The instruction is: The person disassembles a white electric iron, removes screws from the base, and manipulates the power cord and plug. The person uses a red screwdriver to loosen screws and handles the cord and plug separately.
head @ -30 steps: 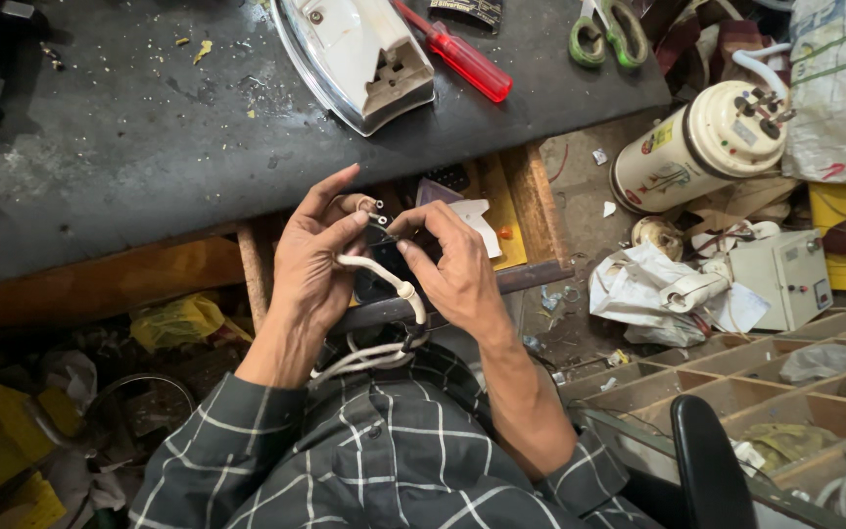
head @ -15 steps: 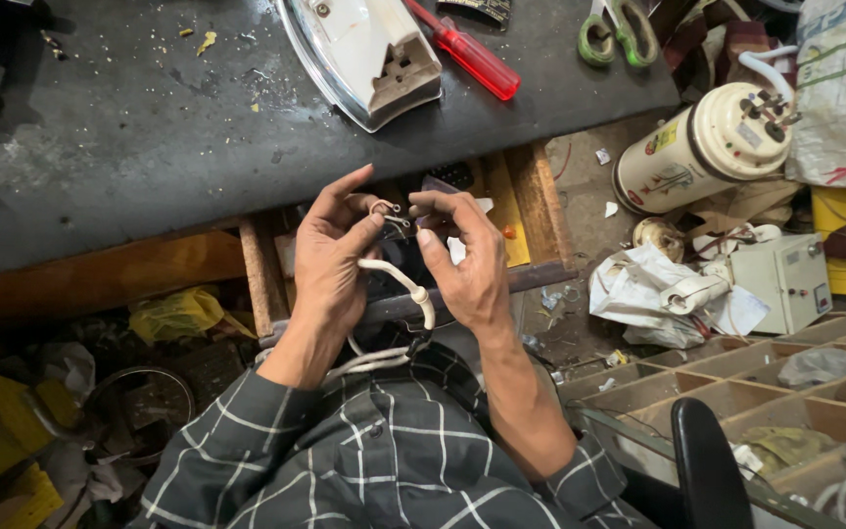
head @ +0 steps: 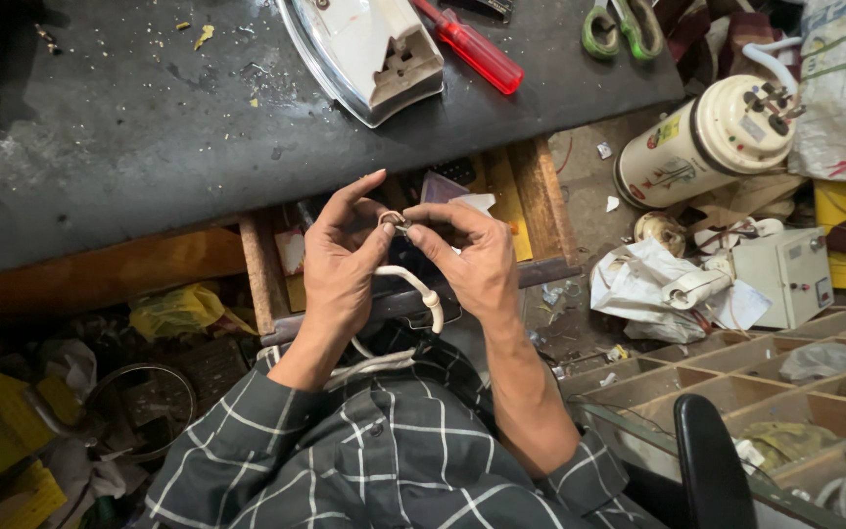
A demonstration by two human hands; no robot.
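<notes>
Two hands meeting below the dark workbench [head: 129,147] edge, left hand [head: 340,269] pinching a small metal terminal [head: 393,219] on a white cord [head: 413,286], right hand [head: 472,260] fingertips closing on it too, iron [head: 369,49], red screwdriver [head: 472,44], cream canister [head: 707,137] lying beyond.

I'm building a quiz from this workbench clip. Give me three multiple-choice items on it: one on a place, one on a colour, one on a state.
1. Where does the iron lie?
A. on the dark bench top
B. on the floor
C. in the person's lap

2. What colour is the screwdriver handle?
A. blue
B. red
C. black

3. How is the white cord held?
A. loose on the bench
B. by one hand only
C. its end pinched between both hands

Answers:
1 A, it rests on the bench top beside the screwdriver.
2 B, the handle is clear red.
3 C, the left hand and the right hand meet at its end.
</notes>
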